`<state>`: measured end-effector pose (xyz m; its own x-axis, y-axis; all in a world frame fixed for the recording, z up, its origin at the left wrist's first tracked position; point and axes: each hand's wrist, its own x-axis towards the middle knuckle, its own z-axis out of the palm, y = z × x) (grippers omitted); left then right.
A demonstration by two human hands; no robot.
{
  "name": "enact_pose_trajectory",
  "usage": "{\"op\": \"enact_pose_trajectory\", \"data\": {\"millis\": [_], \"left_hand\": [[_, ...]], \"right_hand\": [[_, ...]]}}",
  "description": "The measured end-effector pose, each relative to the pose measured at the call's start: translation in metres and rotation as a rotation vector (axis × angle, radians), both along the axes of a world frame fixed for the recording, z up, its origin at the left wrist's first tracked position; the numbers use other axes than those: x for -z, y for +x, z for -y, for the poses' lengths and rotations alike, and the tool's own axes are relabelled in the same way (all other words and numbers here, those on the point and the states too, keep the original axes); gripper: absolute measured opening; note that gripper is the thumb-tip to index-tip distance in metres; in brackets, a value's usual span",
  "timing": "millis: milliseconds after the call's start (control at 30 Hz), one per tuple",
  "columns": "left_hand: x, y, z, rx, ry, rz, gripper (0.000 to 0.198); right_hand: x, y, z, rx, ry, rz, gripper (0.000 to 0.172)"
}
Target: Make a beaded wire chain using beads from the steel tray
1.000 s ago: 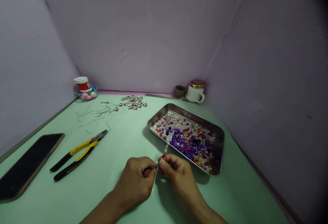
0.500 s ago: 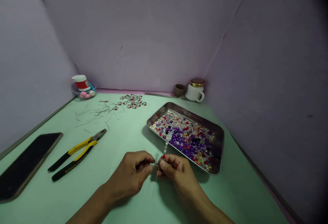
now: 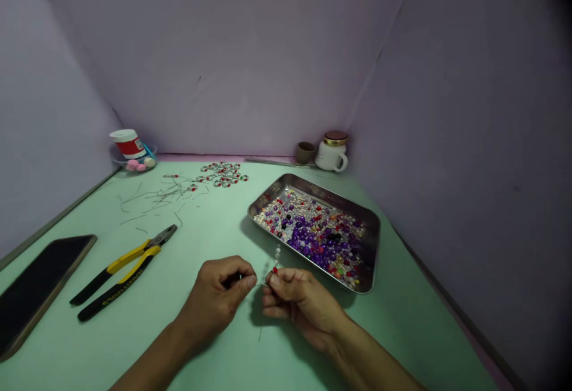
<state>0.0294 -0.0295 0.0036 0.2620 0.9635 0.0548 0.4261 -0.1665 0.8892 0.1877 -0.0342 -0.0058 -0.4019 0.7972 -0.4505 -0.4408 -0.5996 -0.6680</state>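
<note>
A beadwork bench, with a steel tray of beads (image 3: 313,183) and pliers (image 3: 129,258).

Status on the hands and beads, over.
Right hand pinching beaded wire, red bead at the fingers. Left hand curled beside it. Steel bead tray just beyond.

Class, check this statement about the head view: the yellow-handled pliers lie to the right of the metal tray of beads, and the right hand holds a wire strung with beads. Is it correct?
No. The head view shows the pliers lying to the left of the metal tray, not the right. The right hand does hold a wire strung with beads.
</note>
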Motion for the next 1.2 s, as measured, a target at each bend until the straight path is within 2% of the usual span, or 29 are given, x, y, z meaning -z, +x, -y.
{"op": "enact_pose_trajectory", "data": {"millis": [200, 433, 600, 733, 867, 933, 1000, 1033, 1133, 1200], "left_hand": [[0.002, -0.002, 0.0, -0.006, -0.013, 0.011, 0.017], [0.0, -0.002, 0.001, -0.015, 0.062, -0.074, 0.019], [-0.005, -0.003, 0.003, 0.075, 0.143, -0.152, 0.02], [-0.003, 0.008, 0.01, 0.088, 0.014, -0.112, 0.019], [0.0, 0.02, 0.016, 0.073, -0.29, 0.106, 0.018], [-0.004, 0.016, 0.013, 0.144, -0.416, 0.129, 0.015], [-0.013, 0.006, 0.007, 0.243, -0.468, 0.007, 0.012], [-0.019, 0.0, 0.004, 0.242, -0.466, -0.063, 0.011], [-0.034, -0.01, 0.001, 0.1, -0.35, -0.179, 0.015], [-0.037, -0.004, 0.007, 0.051, -0.224, -0.223, 0.024]], "right_hand": [[0.002, -0.001, 0.001, -0.005, -0.025, -0.017, 0.027], [0.001, -0.001, 0.0, 0.012, -0.02, -0.004, 0.026], [0.001, -0.002, 0.001, 0.108, -0.002, 0.012, 0.027], [0.003, -0.006, 0.004, 0.198, 0.074, 0.009, 0.025], [0.005, -0.009, 0.007, 0.21, 0.157, -0.004, 0.025], [0.002, -0.01, 0.008, 0.193, 0.197, 0.053, 0.026], [-0.002, -0.012, 0.009, 0.169, 0.246, 0.15, 0.025], [-0.004, -0.013, 0.009, 0.166, 0.265, 0.206, 0.024], [-0.009, -0.015, 0.01, 0.21, 0.28, 0.338, 0.017], [-0.009, -0.015, 0.01, 0.262, 0.273, 0.36, 0.014]]}}
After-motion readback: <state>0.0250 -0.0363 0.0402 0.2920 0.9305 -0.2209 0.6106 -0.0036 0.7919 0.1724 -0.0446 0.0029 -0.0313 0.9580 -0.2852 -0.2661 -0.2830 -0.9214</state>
